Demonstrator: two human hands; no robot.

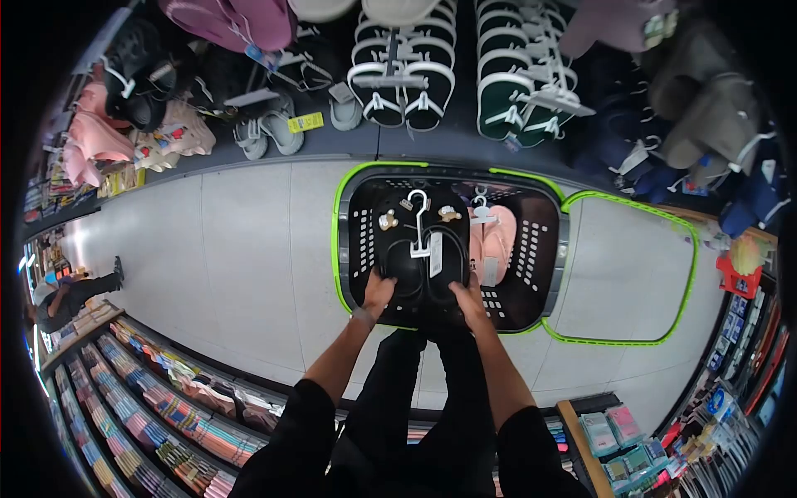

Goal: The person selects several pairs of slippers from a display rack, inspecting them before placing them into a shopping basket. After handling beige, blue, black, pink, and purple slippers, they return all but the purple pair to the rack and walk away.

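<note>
A pair of black sandals point(405, 274) with small bear ornaments and a white hanger hangs over the left part of a black shopping basket point(541, 199) with green trim. My left hand point(378, 292) is closed on the sandals' left edge, and my right hand point(469, 297) grips their right edge. A white tag lies on the right sandal. Inside the basket, to the right of the black pair, are pink sandals point(498, 241) on a white hanger, partly covered by the black ones. The basket's green handle point(696, 266) lies out to the right.
Hanging flip-flops point(405, 83) and other footwear line the rack beyond the basket. Shelves of folded goods point(178, 407) stand at the lower left. A person point(70, 295) is far off at the left. Packaged items point(618, 432) sit at the lower right, with a red container point(737, 278) above.
</note>
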